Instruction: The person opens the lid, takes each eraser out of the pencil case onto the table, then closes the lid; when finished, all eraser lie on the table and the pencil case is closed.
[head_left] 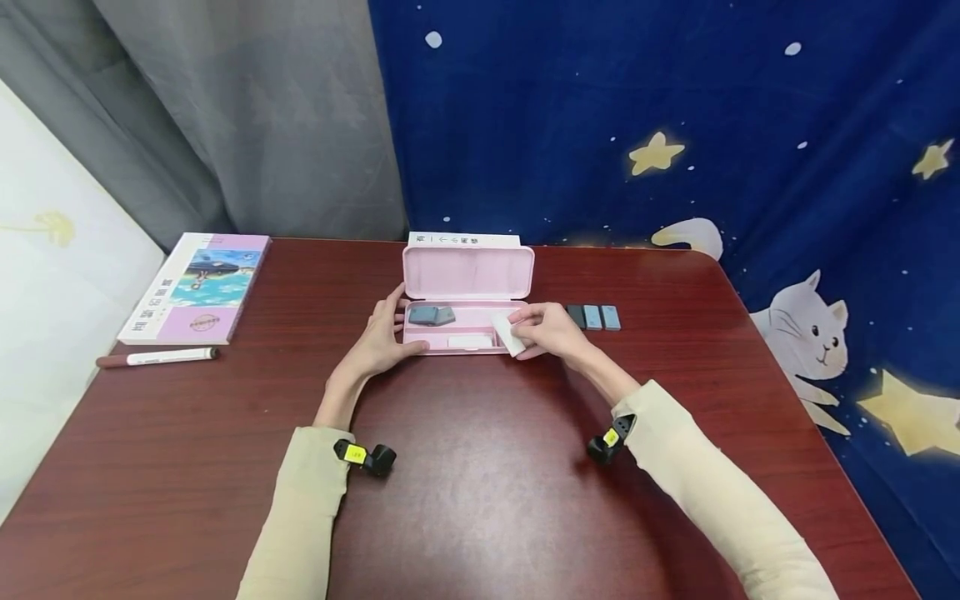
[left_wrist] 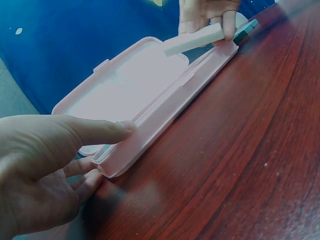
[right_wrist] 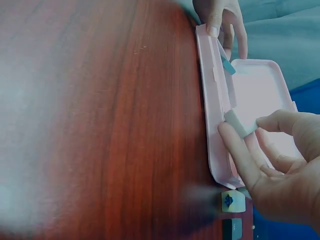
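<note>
An open pink pencil case (head_left: 517,304) lies on the table with its lid (head_left: 468,273) raised at the back. My left hand (head_left: 381,337) holds its left end, the thumb on the front edge. Between the fingertips of my right hand (head_left: 553,333) is a white eraser (head_left: 507,335), pinched at a tilt above the case's right part; the right wrist view shows the eraser (right_wrist: 241,123) between thumb and fingers. Grey-blue blocks (head_left: 424,316) lie in the back left compartment, and another white block (head_left: 470,341) lies in the front one.
Several small dark and light-blue blocks (head_left: 592,317) stand in a row right of the case. A book (head_left: 198,287) and a marker (head_left: 171,357) lie at the far left. Behind the lid is a white box or book edge (head_left: 465,239). Curtains hang along the table's back edge.
</note>
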